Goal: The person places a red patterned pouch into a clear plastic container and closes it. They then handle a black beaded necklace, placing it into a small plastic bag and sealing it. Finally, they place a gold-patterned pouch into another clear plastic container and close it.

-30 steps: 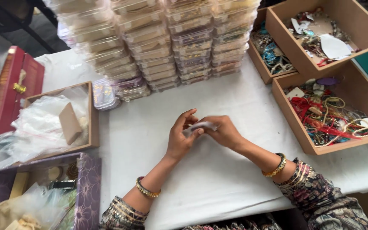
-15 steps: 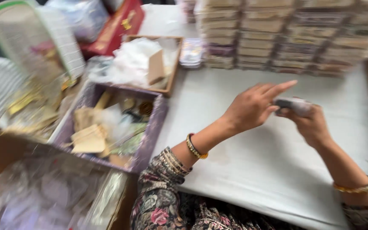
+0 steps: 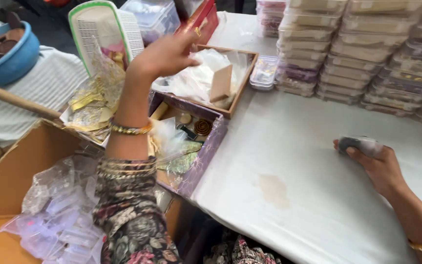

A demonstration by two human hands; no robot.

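Here the left hand [image 3: 164, 54] reaches out, fingers loosely open, above the wooden tray [image 3: 230, 80]; right hand [image 3: 379, 164] fingers grip a small pouch [image 3: 362, 144] on the tabletop [image 3: 289, 186]

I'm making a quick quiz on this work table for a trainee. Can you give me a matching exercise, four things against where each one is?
Things:
1. small grey packet
2. blue bowl
3. purple-sided box
4. stacked clear flat boxes

Places:
A. far side of the white table, in tall piles
B. in the grip of the right hand
C. far left, off the table
D. at the table's left edge, below the raised left hand

Pairs: 1-B, 2-C, 3-D, 4-A
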